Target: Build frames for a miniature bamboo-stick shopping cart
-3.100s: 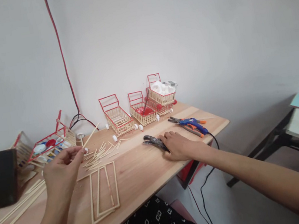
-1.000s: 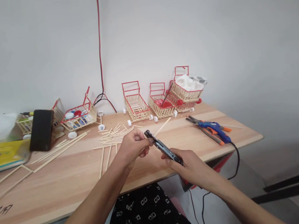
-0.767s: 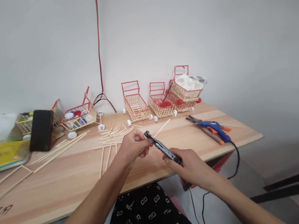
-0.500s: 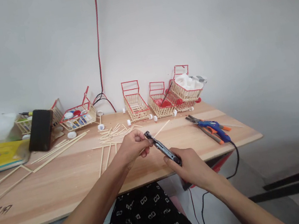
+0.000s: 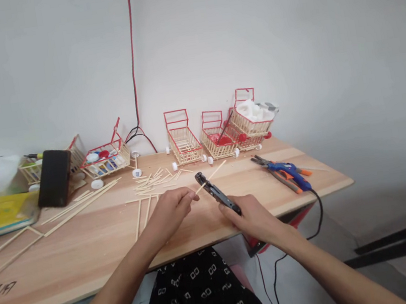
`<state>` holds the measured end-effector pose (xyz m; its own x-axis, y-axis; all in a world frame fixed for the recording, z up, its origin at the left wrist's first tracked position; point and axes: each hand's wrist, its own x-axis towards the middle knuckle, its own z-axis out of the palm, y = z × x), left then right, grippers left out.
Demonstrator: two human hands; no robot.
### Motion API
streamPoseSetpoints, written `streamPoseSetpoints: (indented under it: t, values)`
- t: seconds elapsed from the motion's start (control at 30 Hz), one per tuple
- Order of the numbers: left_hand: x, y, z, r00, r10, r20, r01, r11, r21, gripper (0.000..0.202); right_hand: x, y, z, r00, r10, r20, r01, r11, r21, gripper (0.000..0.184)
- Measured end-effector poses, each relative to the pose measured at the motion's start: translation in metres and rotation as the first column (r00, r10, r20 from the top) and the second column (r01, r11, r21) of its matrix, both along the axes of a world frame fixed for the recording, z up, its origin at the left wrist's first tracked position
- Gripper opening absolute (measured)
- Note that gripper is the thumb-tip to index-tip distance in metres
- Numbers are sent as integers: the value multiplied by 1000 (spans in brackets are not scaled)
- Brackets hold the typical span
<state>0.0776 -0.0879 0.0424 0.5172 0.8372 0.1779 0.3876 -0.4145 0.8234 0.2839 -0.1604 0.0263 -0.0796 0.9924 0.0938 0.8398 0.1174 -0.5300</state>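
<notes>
My left hand (image 5: 178, 205) pinches one end of a thin wooden stick (image 5: 218, 170). The stick slants up to the right and passes by the jaws of a dark metal multi-tool (image 5: 217, 193); whether the jaws grip it I cannot tell. My right hand (image 5: 252, 214) is wrapped around the tool's handles, over the front part of the table. Short cut sticks (image 5: 150, 181) lie scattered behind my left hand. Beside my left wrist, longer sticks (image 5: 143, 217) form a flat frame, partly hidden by the hand.
Small stick-built carts (image 5: 185, 144) with red rims stand along the wall. A blue glue gun (image 5: 288, 168) and pliers (image 5: 281, 181) lie at right, a cord hanging off the edge. At left are a phone (image 5: 54, 177), a yellow packet (image 5: 2, 212) and long sticks (image 5: 81, 206).
My left hand has drawn back from the tool's jaws, down and to the left, and now holds the stick's end. The multi-tool has shifted slightly up and left.
</notes>
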Motion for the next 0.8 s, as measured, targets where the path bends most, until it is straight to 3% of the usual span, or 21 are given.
streamPoseSetpoints:
  t: [0.17,0.4,0.53,0.8]
  values:
    - [7,14,-8,984,51,-170,-15,979,205,30,4,20,5,1000,13,24,-12,999,-37,41]
    - [12,26,-37,951,81,-298,-11,973,229,26,10,37,9,998,8,66,5,979,-202,52]
    - [12,23,-37,910,107,-401,-19,976,217,24,10,41,12,997,65,42,-49,951,-306,57]
    - [15,19,-32,861,148,-486,-45,975,216,23,15,44,6,996,77,-33,-84,936,-342,63]
